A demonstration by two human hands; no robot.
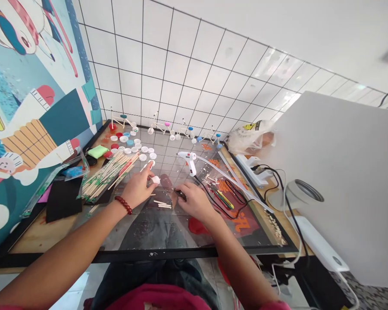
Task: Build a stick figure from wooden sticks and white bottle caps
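White square tiles (pixel 181 73) with dark grout rise across the top of the head view, a bright painted mural (pixel 35 86) fills the upper left, and a glass-topped table (pixel 148 255) with a black frame runs below them. Near the middle, the left hand (pixel 137 189), wearing a red bead bracelet (pixel 123 205), pinches a small white rounded piece (pixel 155 179) between narrowly closed fingertips. The right hand (pixel 195 201) curls over a small dark object (pixel 181 194), mostly hidden, so its grip cannot be told. Smooth white plastic bottle caps (pixel 144 149) lie scattered beyond the hands, beside a bundle of thin wooden sticks (pixel 108 174); small stick-and-cap bicycle models (pixel 163 127) stand along the far edge. A white hot glue gun (pixel 188 161) lies upper right of the hands, its black cord (pixel 220 202) trailing across the glass. That cord could snag a wrist and drag the gun, and round caps could roll across the slick glass if bumped.
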